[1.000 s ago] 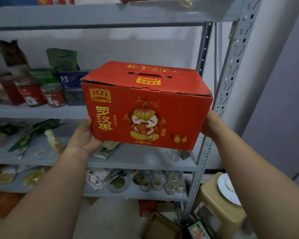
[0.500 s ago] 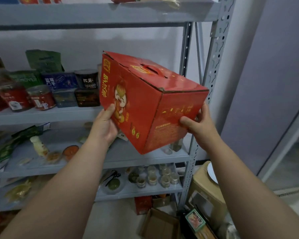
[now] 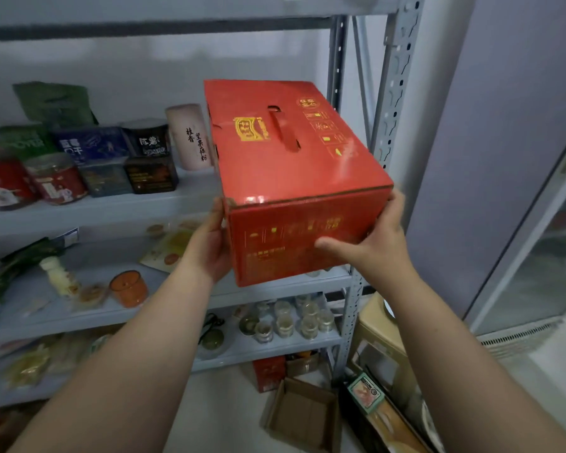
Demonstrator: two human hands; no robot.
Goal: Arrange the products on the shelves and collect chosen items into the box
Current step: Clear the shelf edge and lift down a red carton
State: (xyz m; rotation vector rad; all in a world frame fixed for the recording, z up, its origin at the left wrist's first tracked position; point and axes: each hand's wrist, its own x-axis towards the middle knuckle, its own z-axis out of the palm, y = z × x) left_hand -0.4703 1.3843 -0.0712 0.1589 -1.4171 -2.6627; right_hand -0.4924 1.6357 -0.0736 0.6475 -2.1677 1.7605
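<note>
A red drink carton [image 3: 294, 165] with gold print and a cut-out carry handle on top is held in the air, its short end facing me, its far end over the right part of the grey shelf [image 3: 89, 210]. My left hand [image 3: 209, 246] grips its left lower side, fingers hidden behind the carton. My right hand [image 3: 373, 243] grips its right near corner, thumb lying across the near face. An open brown cardboard box [image 3: 304, 413] sits on the floor below.
On the same shelf stand red-labelled jars [image 3: 56, 181], dark tins [image 3: 151, 158] and a pale canister [image 3: 190, 135]. Lower shelves hold an orange cup [image 3: 128, 289], packets and small jars [image 3: 294, 322]. The perforated shelf upright [image 3: 396, 93] is just right of the carton. A beige appliance [image 3: 383, 348] stands on the floor.
The carton has turned so its short end faces me and has moved toward the shelf beside the pale canister. Both hands shifted along its sides with it.
</note>
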